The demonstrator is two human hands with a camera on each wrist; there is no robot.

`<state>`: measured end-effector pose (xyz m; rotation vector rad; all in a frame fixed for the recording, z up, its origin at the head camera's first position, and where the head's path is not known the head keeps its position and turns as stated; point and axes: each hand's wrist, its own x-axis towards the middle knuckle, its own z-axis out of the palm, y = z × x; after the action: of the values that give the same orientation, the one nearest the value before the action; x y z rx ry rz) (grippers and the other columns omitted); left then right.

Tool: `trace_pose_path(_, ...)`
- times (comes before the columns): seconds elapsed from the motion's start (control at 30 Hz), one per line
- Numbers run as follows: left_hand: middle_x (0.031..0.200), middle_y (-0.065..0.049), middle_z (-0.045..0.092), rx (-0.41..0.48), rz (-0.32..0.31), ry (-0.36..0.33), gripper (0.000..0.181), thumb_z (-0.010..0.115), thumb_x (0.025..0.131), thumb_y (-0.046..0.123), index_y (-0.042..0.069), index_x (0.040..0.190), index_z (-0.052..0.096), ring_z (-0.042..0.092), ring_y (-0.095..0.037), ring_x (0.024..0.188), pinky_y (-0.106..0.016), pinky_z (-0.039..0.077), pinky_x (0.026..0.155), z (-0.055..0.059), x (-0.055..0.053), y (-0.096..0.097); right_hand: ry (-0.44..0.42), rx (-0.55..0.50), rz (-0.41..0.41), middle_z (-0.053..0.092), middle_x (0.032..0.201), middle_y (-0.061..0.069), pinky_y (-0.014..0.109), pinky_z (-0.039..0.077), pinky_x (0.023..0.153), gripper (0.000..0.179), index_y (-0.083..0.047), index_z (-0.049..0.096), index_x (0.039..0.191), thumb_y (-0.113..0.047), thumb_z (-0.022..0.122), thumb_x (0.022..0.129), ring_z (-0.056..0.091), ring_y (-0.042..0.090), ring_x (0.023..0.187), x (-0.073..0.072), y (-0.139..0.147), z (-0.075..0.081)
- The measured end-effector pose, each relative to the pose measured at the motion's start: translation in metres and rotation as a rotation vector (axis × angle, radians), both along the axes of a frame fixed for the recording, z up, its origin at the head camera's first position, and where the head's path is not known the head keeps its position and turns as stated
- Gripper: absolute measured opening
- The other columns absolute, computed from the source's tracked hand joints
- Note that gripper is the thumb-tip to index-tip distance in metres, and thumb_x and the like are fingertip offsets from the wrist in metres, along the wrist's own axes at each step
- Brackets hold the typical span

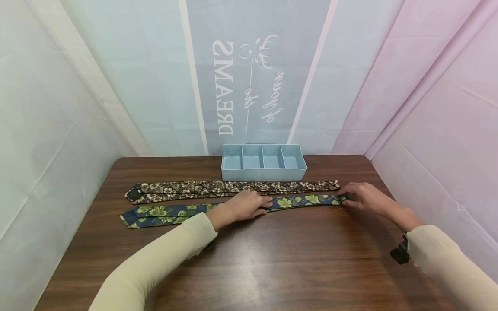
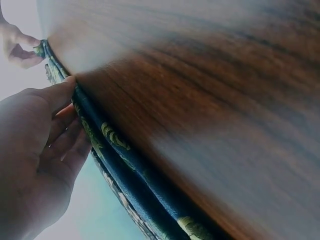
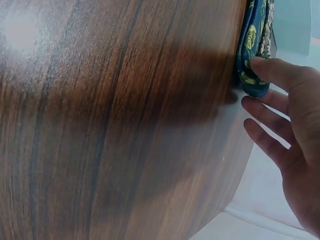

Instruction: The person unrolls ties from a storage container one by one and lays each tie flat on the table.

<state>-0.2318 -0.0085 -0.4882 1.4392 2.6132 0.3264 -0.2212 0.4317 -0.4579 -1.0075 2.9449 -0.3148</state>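
Observation:
A navy necktie with green leaves [image 1: 289,203] lies doubled lengthwise across the wooden table. My left hand [image 1: 244,204] is over its middle; in the left wrist view, thumb and fingers sit on either side of the navy cloth [image 2: 127,167], pinching it. At the tie's narrow right end, my right hand [image 1: 365,197] pinches the cloth. The right wrist view shows the thumb against that rounded end [image 3: 254,75], the other fingers spread beside it. Just behind lies a dark necktie with pale flowers [image 1: 229,187], also doubled and roughly parallel, touched by neither hand as far as I can see.
A light blue box with several compartments [image 1: 264,174] stands at the table's back edge, behind the ties. Bare brown tabletop [image 1: 272,259] stretches in front of them. Hanging cloth with printed lettering [image 1: 256,86] closes off the back, and pale cloth walls flank both sides.

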Motion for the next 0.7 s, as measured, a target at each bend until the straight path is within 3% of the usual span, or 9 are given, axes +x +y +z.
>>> trace_pose_path(0.17, 0.149, -0.002, 0.060, 0.006, 0.006, -0.004, 0.048, 0.067, 0.106, 0.029, 0.011, 0.150, 0.058, 0.074, -0.026, 0.113, -0.041, 0.058, 0.103, 0.000, 0.001, -0.001, 0.024, 0.008, -0.023, 0.076, 0.112, 0.009, 0.048, 0.061, 0.072, 0.032, -0.009, 0.079, 0.117, -0.009, 0.088, 0.086, 0.075, 0.028, 0.093, 0.002, 0.003, 0.000)
trace_pose_path(0.43, 0.154, -0.002, 0.056, 0.009, 0.019, -0.019, 0.043, 0.066, 0.107, 0.029, 0.015, 0.147, 0.061, 0.072, -0.029, 0.118, -0.042, 0.058, 0.103, -0.002, 0.002, -0.005, 0.060, 0.057, -0.043, 0.076, 0.106, 0.018, 0.052, 0.063, 0.073, 0.027, -0.004, 0.081, 0.104, -0.011, 0.092, 0.080, 0.075, 0.034, 0.087, 0.003, 0.014, 0.002)
trace_pose_path(0.6, 0.154, -0.001, 0.056, 0.011, 0.039, -0.025, 0.044, 0.067, 0.107, 0.030, 0.016, 0.148, 0.061, 0.073, -0.030, 0.116, -0.040, 0.059, 0.101, -0.003, 0.003, -0.007, 0.076, 0.039, -0.023, 0.078, 0.099, 0.014, 0.051, 0.063, 0.071, 0.025, -0.009, 0.084, 0.096, -0.013, 0.096, 0.075, 0.075, 0.033, 0.085, 0.002, 0.020, 0.000)
trace_pose_path(0.7, 0.154, -0.001, 0.056, 0.008, 0.048, -0.021, 0.045, 0.067, 0.106, 0.031, 0.017, 0.148, 0.061, 0.074, -0.029, 0.114, -0.039, 0.059, 0.101, -0.002, 0.004, -0.007, 0.094, 0.031, -0.011, 0.076, 0.094, 0.010, 0.044, 0.063, 0.065, 0.024, -0.010, 0.084, 0.091, -0.014, 0.098, 0.073, 0.074, 0.026, 0.076, 0.001, 0.022, -0.003)
